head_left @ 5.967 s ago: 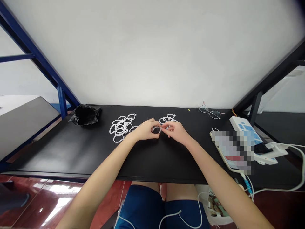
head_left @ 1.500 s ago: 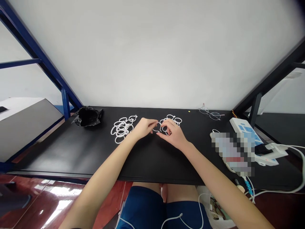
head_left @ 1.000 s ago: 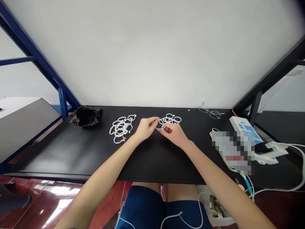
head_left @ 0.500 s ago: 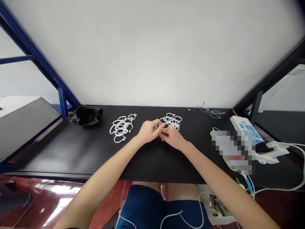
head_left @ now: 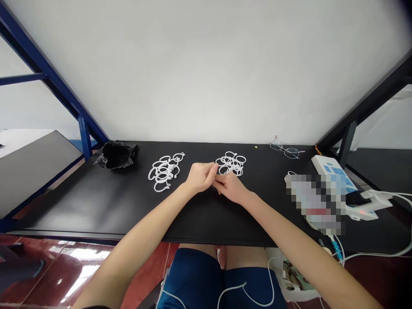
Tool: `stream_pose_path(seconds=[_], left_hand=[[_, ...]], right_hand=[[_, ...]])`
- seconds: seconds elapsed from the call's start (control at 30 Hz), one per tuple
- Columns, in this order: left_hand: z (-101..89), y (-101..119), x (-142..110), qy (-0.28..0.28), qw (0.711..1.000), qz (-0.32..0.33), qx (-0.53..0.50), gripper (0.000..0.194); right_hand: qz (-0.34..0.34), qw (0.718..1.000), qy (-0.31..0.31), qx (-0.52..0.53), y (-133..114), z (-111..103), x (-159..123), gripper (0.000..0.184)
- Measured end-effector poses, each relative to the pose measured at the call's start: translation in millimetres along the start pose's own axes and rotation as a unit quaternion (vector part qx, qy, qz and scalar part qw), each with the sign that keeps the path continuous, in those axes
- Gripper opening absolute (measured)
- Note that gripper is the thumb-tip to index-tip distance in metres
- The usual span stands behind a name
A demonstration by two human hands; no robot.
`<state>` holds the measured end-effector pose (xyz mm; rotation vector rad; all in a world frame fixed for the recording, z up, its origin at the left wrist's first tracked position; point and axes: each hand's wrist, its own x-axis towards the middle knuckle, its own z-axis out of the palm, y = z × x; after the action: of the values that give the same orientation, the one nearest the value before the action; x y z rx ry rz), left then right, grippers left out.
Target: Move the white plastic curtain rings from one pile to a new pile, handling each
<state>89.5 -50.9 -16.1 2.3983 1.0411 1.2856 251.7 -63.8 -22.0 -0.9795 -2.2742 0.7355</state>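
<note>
My left hand (head_left: pixel 202 177) and my right hand (head_left: pixel 231 187) meet above the middle of the black table (head_left: pixel 199 223). Their fingers are bent and pressed together, thumb against fingertips. Whatever lies between them, if anything, is hidden by the fingers. Just beyond my right hand lies a pile of white rings (head_left: pixel 232 162), thin loops with small knobs at their ends. To the left of my left hand spreads another pile of white rings (head_left: pixel 163 171), overlapping one another.
A crumpled black plastic bag (head_left: pixel 116 155) stands open at the back left. Eyeglasses (head_left: pixel 284 149) rest at the back right. A blurred-out phone (head_left: pixel 313 206), a power strip (head_left: pixel 333 172) and white cables (head_left: pixel 380 253) occupy the right side. A white wall (head_left: pixel 206 73) rises behind.
Both hands have shifted slightly left and stay pressed together. More of the right pile of rings shows beside my fingers. The piles have not moved.
</note>
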Motion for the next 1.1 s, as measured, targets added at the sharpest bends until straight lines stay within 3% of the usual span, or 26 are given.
stream_pose_path(seconds=[0.2,0.43,0.67,0.87,1.0,1.1], left_hand=[[1.9,-1,0,0.005,1.0,-0.009,-0.001,0.049],[-1.3,-1,-2,0.004,1.0,-0.014,-0.027,0.048],[-1.9,-4,3,0.013,0.992,-0.108,-0.072,0.05],[-1.4,-16,7,-0.035,0.972,-0.213,-0.096,0.046],[-1.7,-24,6,-0.046,0.966,-0.237,-0.097,0.048],[-1.8,-28,6,-0.042,0.965,-0.239,-0.096,0.048]], right_hand=[[0.007,1.0,0.003,-0.007,1,1,0,0.039],[-0.004,0.999,0.04,-0.029,1,0,2,0.025],[-0.01,0.993,0.113,-0.034,3,1,3,0.021],[0.074,0.978,0.18,-0.08,19,-25,5,0.026],[0.088,0.975,0.169,-0.113,31,-46,3,0.027],[0.088,0.977,0.144,-0.127,30,-50,1,0.027]])
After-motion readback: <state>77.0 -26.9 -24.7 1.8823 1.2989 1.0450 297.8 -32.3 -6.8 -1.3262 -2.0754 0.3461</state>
